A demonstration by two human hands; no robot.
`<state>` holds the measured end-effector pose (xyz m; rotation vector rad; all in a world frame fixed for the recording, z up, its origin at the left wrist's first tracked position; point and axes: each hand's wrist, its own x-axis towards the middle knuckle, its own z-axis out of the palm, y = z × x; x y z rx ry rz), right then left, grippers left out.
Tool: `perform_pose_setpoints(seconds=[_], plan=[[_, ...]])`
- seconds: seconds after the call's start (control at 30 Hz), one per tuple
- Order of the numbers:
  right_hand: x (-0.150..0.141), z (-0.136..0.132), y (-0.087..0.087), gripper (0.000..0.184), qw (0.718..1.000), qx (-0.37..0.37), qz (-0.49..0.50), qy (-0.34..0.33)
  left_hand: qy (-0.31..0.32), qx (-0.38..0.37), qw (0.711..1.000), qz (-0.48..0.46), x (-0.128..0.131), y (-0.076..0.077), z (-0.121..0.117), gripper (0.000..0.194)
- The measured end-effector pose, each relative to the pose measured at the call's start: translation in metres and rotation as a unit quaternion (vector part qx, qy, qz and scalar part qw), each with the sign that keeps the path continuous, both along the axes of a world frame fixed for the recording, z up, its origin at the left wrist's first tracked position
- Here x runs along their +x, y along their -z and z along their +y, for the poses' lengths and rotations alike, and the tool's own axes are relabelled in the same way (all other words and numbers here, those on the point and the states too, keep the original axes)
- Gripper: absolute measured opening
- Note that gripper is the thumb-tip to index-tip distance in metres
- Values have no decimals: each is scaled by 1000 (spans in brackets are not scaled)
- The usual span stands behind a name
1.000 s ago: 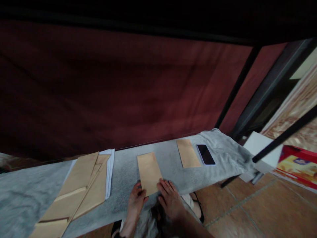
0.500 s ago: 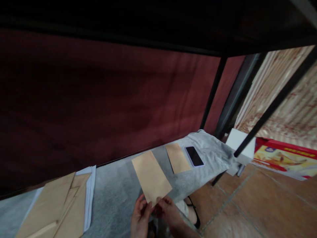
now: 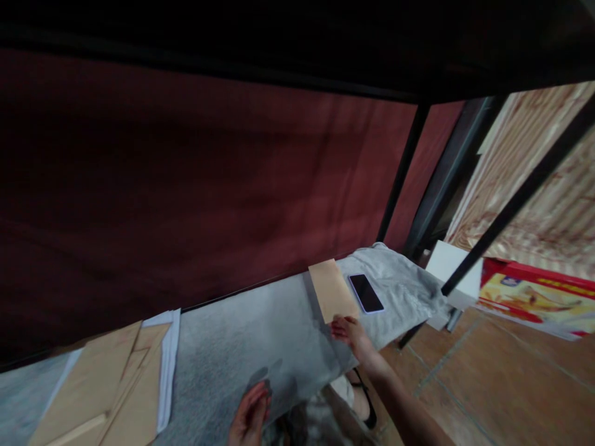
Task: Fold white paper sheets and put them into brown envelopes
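Note:
A plain brown paper envelope [image 3: 331, 290] is at the right part of the grey cloth, with a shadow along its left side. My right hand [image 3: 348, 331] grips its near edge between thumb and fingers. The other envelope that lay in this spot is hidden beneath it. A dark-screened phone [image 3: 366, 293] lies just right of the envelope. My left hand [image 3: 251, 414] hovers over the near edge of the cloth, fingers loosely curled and apart, holding nothing.
Several larger brown envelopes [image 3: 100, 371] lie overlapped at the left, on white sheets [image 3: 168, 371]. The grey cloth [image 3: 218, 359] covers a narrow bench. A black frame post [image 3: 402, 176] rises behind, and a white box [image 3: 449, 266] and red-yellow carton [image 3: 534, 297] stand right.
The envelope held in both hands has moved right, over the one beside the phone. My left hand has let go of it. The view has swung to the right since the first frame.

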<state>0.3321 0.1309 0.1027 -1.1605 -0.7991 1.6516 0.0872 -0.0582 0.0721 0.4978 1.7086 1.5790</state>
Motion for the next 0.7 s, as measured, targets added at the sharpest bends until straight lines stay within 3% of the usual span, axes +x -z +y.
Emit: perform_pose_setpoints(seconds=[0.17,0.27,0.37,0.43,0.53,0.63,0.7], plan=[[12,4,13,41,999,-17,-23,-31,32,-21,999,7,-22,13,-15,64],[14,6,14,39,998,-18,-36,-40,24,-19,994,102,-37,18,-23,60],[19,7,14,40,997,-20,-47,-59,-7,2,971,241,-52,19,-29,55],[23,5,18,42,995,-22,-61,-82,-24,4,939,342,-63,14,-34,50],[30,1,33,47,980,-8,-169,-103,-49,-33,875,480,-85,1,-39,44],[32,-8,58,51,952,107,-270,-101,-99,-133,801,575,-112,-14,-45,49],[29,-18,72,50,896,225,-365,-113,-129,-218,750,611,-130,-22,-51,54]])
